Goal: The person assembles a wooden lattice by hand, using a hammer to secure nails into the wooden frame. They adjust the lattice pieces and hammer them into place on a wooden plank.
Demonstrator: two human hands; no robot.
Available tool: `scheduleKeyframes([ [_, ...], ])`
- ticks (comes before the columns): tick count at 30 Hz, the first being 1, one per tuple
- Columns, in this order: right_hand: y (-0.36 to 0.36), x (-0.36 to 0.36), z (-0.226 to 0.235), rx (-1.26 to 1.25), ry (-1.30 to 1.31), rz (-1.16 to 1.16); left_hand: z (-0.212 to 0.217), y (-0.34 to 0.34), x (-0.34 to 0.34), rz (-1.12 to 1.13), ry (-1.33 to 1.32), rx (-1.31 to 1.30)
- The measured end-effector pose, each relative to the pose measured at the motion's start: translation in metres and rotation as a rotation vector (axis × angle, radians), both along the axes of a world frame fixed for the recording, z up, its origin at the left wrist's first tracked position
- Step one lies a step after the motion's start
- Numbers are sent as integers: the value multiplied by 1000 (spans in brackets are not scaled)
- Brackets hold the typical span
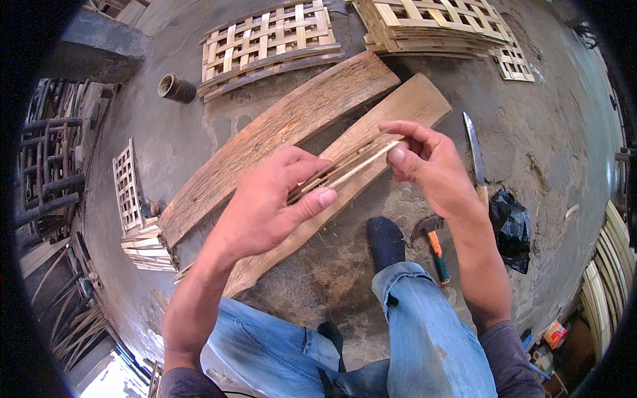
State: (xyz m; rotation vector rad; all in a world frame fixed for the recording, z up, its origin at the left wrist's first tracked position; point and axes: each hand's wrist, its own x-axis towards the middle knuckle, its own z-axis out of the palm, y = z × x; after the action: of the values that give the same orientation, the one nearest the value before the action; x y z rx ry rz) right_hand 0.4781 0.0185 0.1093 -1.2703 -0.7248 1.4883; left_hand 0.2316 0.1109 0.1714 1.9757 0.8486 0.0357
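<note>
My left hand (269,199) is closed round a small bundle of thin bamboo strips (355,160), its thumb lying along the near side. The strips slant up to the right, and one paler strip stands out at the near edge. At their far ends my right hand (431,162) pinches with thumb and fingers, its index finger reaching over the tips. Beneath the hands lie two long wooden planks, a rough curved one (279,129) and a smoother one (415,103) nearer to me.
Woven bamboo lattice panels (269,40) lie beyond the planks, with a taller stack (434,30) at right. On the floor at right are a long knife (473,142), a hammer (434,245) and a black plastic bag (509,229). Pale slats (149,249) lie left.
</note>
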Motion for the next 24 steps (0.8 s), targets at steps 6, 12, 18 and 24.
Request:
scheduleKeyframes([
  [6,-13,-7,39,-183,259,-81,20,-28,3,33,80,203],
  [12,-8,-15,44,-199,279,-71,26,-33,1,1,160,598],
  [18,16,-14,-3,-267,203,13,-29,-30,-6,-15,151,735],
  [24,17,-13,-60,-306,146,42,-102,-38,-11,-24,108,885],
])
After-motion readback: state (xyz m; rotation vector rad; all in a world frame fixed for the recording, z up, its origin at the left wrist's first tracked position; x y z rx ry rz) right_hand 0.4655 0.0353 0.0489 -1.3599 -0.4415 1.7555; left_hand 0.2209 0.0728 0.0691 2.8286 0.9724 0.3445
